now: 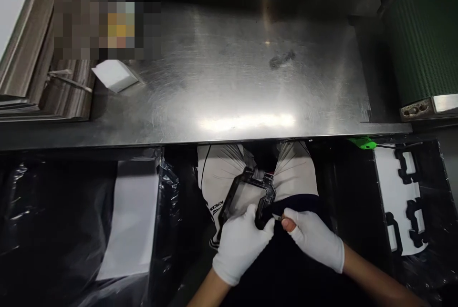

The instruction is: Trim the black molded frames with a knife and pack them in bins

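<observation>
My gloved left hand [243, 245] grips the near end of a black plastic frame [232, 197], a rectangular part with a large opening and notched edges, tilted above my lap. In my gloved right hand [315, 238] is a small knife [277, 217], its short blade pointing left towards the frame. The blade tip is close to the frame's right side; whether it touches, I cannot tell. The right thumb tip shows bare through the glove. Most of the knife's handle is hidden by the fingers.
Ahead lies a steel table [229, 83] with a small white block [114, 76] and bundled cardboard [71, 92] at left. A green conveyor belt [425, 40] is at right. Beside my legs, a plastic-lined bin [136, 221] stands left; more black frames [415, 221] lie on white sheet right.
</observation>
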Tool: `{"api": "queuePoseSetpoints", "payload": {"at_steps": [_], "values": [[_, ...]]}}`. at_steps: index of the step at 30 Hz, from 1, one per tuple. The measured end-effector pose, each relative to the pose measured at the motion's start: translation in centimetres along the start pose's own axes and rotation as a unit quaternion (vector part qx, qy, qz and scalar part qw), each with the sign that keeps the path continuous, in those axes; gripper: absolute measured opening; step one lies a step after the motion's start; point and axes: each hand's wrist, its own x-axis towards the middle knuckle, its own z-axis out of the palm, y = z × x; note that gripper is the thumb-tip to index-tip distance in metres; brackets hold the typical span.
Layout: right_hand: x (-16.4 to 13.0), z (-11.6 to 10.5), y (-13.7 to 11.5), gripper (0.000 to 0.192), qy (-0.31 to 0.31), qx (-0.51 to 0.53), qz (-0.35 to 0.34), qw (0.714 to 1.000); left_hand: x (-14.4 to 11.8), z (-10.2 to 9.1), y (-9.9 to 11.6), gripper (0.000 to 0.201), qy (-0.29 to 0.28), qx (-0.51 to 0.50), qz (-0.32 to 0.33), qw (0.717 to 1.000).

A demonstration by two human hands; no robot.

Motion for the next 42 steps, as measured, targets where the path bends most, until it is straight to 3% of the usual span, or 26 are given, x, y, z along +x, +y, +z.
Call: {"api": "queuePoseSetpoints", "payload": {"at_steps": [2,5,19,26,32,35,38,39,40,42], "values": [[-0.2,0.8,-0.5,0.059,-0.013,-0.090,0.032,0.995,-0.6,1.1,0.6,0.029,0.047,0.098,0.029,0.994],[-0.1,1.5,-1.2,0.056,-0.027,-0.158,0.055,0.985,-1.1,1.9,0.7,0.029,0.086,0.141,0.066,0.984],[0.5,0.9,-3.0,0.044,-0.062,-0.217,0.096,0.969,-1.4,2.7,0.4,0.032,0.182,0.198,0.129,0.954],[0.2,1.9,-2.2,0.048,-0.030,-0.167,0.094,0.981,-1.7,3.1,0.2,0.035,0.198,0.218,0.127,0.947],[0.0,2.7,-1.3,0.051,0.014,-0.075,0.078,0.994,-2.0,3.5,0.8,0.038,0.166,0.201,0.061,0.964],[0.0,2.6,-0.5,0.057,0.076,0.008,0.072,0.994,-1.4,2.6,0.7,0.038,0.163,0.113,0.024,0.980],[-0.2,1.8,1.1,0.057,0.122,0.178,0.057,0.975,-1.2,0.1,0.1,0.051,0.104,-0.136,-0.020,0.985],[-0.4,1.2,1.6,0.056,0.124,0.230,0.056,0.964,-1.3,-1.3,-0.1,0.055,0.064,-0.252,-0.032,0.965],[-0.5,0.4,2.0,0.056,0.122,0.263,0.057,0.955,-1.4,-3.0,-0.2,0.058,0.027,-0.369,-0.040,0.928],[-0.7,-2.0,2.3,0.056,0.130,0.254,0.053,0.957,-1.3,-6.9,0.2,0.060,-0.017,-0.555,-0.035,0.831]]}}
